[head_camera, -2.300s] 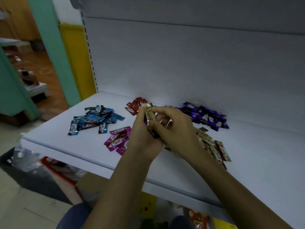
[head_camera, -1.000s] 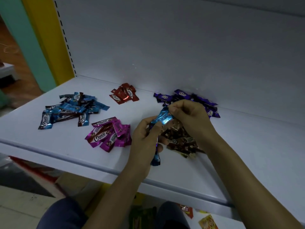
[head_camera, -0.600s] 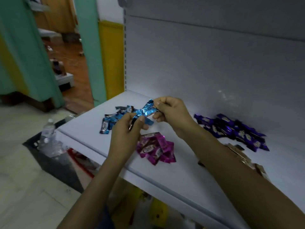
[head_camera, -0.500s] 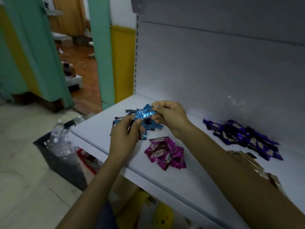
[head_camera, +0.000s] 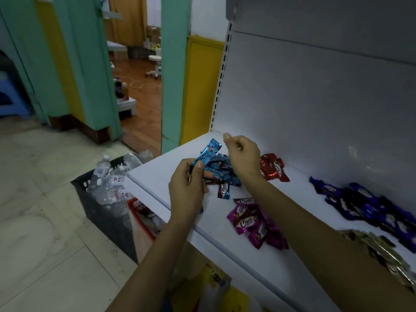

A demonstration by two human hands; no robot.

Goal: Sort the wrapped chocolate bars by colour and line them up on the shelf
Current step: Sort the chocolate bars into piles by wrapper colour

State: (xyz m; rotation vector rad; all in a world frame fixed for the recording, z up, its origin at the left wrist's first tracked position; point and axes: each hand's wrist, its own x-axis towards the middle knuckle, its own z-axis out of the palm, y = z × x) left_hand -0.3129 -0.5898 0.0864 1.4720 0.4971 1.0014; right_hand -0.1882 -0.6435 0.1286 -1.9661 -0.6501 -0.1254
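Observation:
My left hand grips a blue wrapped bar that points up and to the right; another blue end sticks out under the palm. My right hand hovers just right of that bar, fingers curled, holding nothing. Both hands are above the blue pile at the left end of the white shelf. A red pile lies by the back panel. A magenta pile lies near the front edge. A purple pile and a gold pile, partly behind my right forearm, lie to the right.
The grey back panel rises behind the shelf. On the floor to the left, below the shelf end, stands a black crate with water bottles. Yellow packets lie on a lower level. A doorway opens at the far left.
My right hand has let go of the blue bar's end and lifted slightly away. The bar now stays in my left hand alone. The view has swung left.

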